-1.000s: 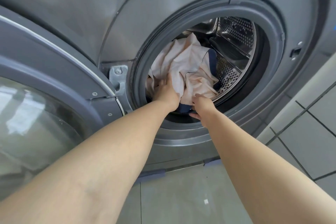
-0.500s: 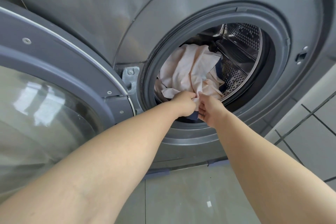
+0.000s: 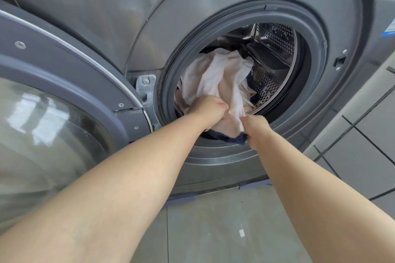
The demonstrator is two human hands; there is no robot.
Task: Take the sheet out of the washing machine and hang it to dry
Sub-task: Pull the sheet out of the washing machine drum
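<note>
A pale cream sheet with a dark blue border lies bunched in the drum of the grey washing machine. Its front fold spills over the rubber door seal. My left hand grips a bunch of the cloth at the mouth of the drum. My right hand pinches the blue-edged fold just to the right of it. The two hands sit close together at the lower rim of the opening. Much of the sheet stays hidden deeper in the drum.
The machine's round glass door stands swung open at the left, close to my left forearm. Grey tiled floor lies below the machine. A tiled wall rises at the right.
Both hands closed on the sheet and drew back toward the rim, pulling the front fold and its blue border over the door seal.
</note>
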